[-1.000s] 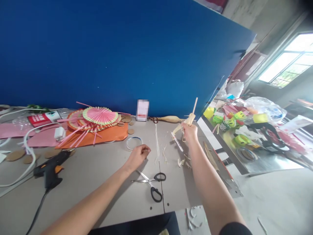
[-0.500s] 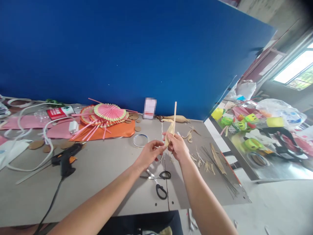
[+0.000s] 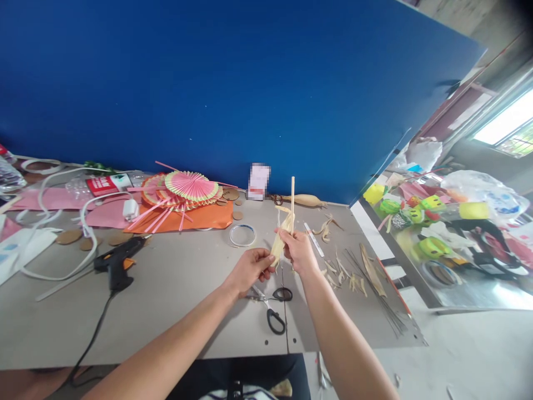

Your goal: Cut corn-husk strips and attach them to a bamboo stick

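Note:
My right hand [image 3: 298, 250] is closed round a thin pale wooden stick [image 3: 292, 200], which stands nearly upright out of the fist. Against the stick lies a pale yellow strip of corn husk [image 3: 277, 248], its upper part also held by the right fingers. My left hand [image 3: 253, 269] pinches the husk's lower end between thumb and fingers. Below the hands lies a pair of scissors [image 3: 273, 311] with black handles, blades partly hidden behind my left hand. To the right are a white marker-like pen [image 3: 313, 240] and scraps of dry husk [image 3: 343, 272].
A black glue gun [image 3: 119, 264] with its cord lies left, near paper fans [image 3: 194, 191] on orange paper. A tape roll [image 3: 242, 235] sits mid-table. Thin wires [image 3: 370, 283] lie at right. A blue panel [image 3: 250, 83] closes off the back; a cluttered side table [image 3: 478, 294] stands right.
The husk has been drawn down and left from the stick, spread wider between the hands. My left hand has dropped slightly. The view has shifted a little.

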Motion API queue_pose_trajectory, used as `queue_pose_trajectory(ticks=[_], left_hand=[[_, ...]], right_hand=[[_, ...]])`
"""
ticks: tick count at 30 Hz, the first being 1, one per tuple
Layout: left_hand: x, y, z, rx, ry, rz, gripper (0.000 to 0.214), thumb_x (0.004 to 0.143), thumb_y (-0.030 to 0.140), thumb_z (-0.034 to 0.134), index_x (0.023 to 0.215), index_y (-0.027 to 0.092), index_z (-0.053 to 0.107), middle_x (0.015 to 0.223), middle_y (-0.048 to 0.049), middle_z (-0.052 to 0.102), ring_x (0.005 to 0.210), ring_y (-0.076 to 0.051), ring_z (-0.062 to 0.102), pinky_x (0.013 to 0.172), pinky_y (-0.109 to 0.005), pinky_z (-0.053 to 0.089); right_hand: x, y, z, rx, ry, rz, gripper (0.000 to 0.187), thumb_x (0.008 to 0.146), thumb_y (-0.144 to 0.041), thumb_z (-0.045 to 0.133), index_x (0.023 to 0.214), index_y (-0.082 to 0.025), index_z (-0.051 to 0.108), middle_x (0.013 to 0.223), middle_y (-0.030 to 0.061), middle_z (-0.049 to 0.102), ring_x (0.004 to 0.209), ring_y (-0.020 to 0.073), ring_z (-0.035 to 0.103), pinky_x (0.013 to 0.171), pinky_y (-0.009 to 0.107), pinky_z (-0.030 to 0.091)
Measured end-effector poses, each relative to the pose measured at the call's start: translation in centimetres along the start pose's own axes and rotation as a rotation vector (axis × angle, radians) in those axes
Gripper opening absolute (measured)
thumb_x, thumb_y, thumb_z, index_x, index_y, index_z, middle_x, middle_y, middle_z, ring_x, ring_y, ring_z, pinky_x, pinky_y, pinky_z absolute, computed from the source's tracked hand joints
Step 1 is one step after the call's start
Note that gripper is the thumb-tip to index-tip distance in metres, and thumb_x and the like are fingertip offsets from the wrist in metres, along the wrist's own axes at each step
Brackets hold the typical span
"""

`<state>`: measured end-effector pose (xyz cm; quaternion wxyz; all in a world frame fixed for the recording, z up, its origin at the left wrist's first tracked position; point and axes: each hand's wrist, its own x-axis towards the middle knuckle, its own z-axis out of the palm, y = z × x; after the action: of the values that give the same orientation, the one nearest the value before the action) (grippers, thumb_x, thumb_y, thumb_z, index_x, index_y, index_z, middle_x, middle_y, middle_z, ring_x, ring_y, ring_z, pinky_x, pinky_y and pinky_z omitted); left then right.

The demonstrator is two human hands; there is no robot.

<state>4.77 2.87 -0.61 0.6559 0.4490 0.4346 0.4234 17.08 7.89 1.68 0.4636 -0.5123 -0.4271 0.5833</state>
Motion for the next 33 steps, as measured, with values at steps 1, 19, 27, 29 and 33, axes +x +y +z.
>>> queue_pose_trajectory(ticks=[1,19,27,29,33], left_hand=[[-0.1,0.0,0.0,-0.002,-0.005,-0.005,0.025,0.066,0.038,0.056,0.072,0.013,0.054,0.058,-0.0001,0.055,0.047,-0.007,0.047,0.042,-0.018,0.032],[-0.1,-0.7,-0.5,-0.101,0.128,0.033,0.026,0.060,0.030,0.063,0.076,0.015,0.049,0.058,0.0023,0.056,0.043,-0.006,0.045,0.042,-0.019,0.034],[-0.7,-1.1,-0.8,-0.095,0.089,-0.052,0.025,0.065,0.037,0.059,0.069,0.014,0.049,0.059,-0.0019,0.059,0.046,-0.009,0.052,0.044,-0.020,0.038],[-0.8,-0.9,-1.0,-0.108,0.086,-0.089,0.030,0.068,0.043,0.054,0.071,0.013,0.052,0.065,-0.0042,0.060,0.050,-0.010,0.053,0.043,-0.019,0.037],[-0.3,-0.3,-1.4,-0.055,0.148,-0.028,0.036,0.065,0.048,0.055,0.074,0.013,0.058,0.069,-0.0034,0.056,0.057,-0.009,0.050,0.042,-0.016,0.034]], right_hand=[[0.0,0.1,0.1,-0.008,0.002,-0.002,0.039,0.058,-0.040,0.059,0.082,-0.009,0.060,0.039,-0.0107,0.028,0.031,0.0012,0.016,0.034,0.020,0.006],[-2.0,2.2,0.2,-0.364,-0.130,-0.163,0.017,0.065,-0.030,0.055,0.057,-0.016,0.051,0.047,-0.0044,0.048,0.042,0.0063,0.038,0.042,0.018,0.028],[-1.8,2.8,0.0,-0.350,-0.125,-0.116,0.021,0.067,-0.034,0.054,0.055,-0.018,0.044,0.038,-0.0088,0.033,0.035,0.0051,0.027,0.037,0.019,0.022],[-1.9,2.6,-0.1,-0.346,-0.147,-0.083,0.023,0.066,-0.034,0.054,0.054,-0.018,0.043,0.037,-0.0094,0.031,0.034,0.0043,0.024,0.035,0.019,0.019],[-2.3,2.5,0.1,-0.338,-0.196,-0.024,0.025,0.063,-0.038,0.057,0.054,-0.018,0.044,0.036,-0.0095,0.032,0.032,0.0036,0.021,0.033,0.019,0.014]])
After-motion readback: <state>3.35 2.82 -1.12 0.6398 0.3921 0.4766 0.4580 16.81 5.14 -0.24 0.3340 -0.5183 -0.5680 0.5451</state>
